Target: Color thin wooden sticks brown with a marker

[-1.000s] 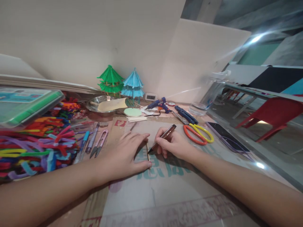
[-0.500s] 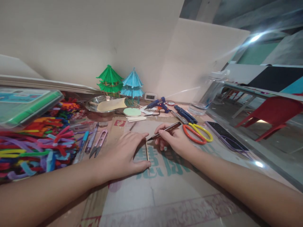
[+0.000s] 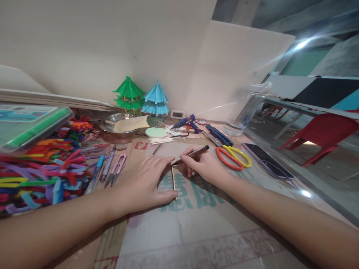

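Note:
My left hand [image 3: 146,181] lies flat with its fingers spread on a sheet of cardboard [image 3: 196,220], thumb and forefinger pinning a thin wooden stick [image 3: 173,181] that runs away from me. My right hand [image 3: 203,166] is closed on a dark pen [image 3: 193,154]. The pen's tip touches the cardboard at the far end of the stick, beside my left forefinger.
A heap of coloured pipe cleaners [image 3: 42,168] fills the left, under a green box [image 3: 25,125]. Snips [image 3: 116,173] and pens lie beside it. Orange-and-yellow scissors [image 3: 232,157], a phone [image 3: 265,160], a blue glue gun [image 3: 186,122], a metal bowl [image 3: 120,123] and two paper pagodas [image 3: 141,98] stand farther back.
My right hand has drawn the pen tip away from me along the stick, from near its middle to its far end. The left hand has kept the stick pinned.

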Action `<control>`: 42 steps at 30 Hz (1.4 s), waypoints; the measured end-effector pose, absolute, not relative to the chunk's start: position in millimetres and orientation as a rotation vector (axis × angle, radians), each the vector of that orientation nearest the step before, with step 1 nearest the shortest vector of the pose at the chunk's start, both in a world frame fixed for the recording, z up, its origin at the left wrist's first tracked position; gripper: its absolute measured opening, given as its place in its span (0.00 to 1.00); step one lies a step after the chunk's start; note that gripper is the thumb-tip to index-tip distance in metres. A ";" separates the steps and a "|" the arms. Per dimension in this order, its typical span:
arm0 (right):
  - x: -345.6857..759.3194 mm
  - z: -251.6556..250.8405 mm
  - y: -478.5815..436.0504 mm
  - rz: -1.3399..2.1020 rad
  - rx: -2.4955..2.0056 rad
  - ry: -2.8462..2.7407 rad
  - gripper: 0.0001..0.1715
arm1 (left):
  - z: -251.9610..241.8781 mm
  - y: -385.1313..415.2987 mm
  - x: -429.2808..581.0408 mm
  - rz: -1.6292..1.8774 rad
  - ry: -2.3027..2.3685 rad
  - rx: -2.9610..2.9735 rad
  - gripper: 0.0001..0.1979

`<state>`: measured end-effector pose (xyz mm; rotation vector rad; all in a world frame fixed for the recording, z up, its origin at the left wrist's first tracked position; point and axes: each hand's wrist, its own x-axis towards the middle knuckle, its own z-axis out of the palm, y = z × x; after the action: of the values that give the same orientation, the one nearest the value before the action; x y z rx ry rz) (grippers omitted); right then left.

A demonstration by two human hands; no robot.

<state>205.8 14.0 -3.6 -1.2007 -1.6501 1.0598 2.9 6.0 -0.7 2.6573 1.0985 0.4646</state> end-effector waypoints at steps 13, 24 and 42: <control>208.1 -2.4 13.6 1.083 -1.225 -1.694 0.10 | -0.9 6.0 3.0 0.443 1.113 2.626 0.35; 208.6 -3.1 14.0 1.125 -1.218 -1.688 0.11 | 1.1 5.2 3.9 0.446 1.107 2.629 0.31; 207.7 -1.6 11.2 1.198 -1.225 -1.686 0.11 | 1.2 5.2 3.2 0.421 1.102 2.656 0.28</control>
<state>207.7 11.2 -1.6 -1.2249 -1.6858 1.1979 3.2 5.2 1.2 2.6561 1.1018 0.4208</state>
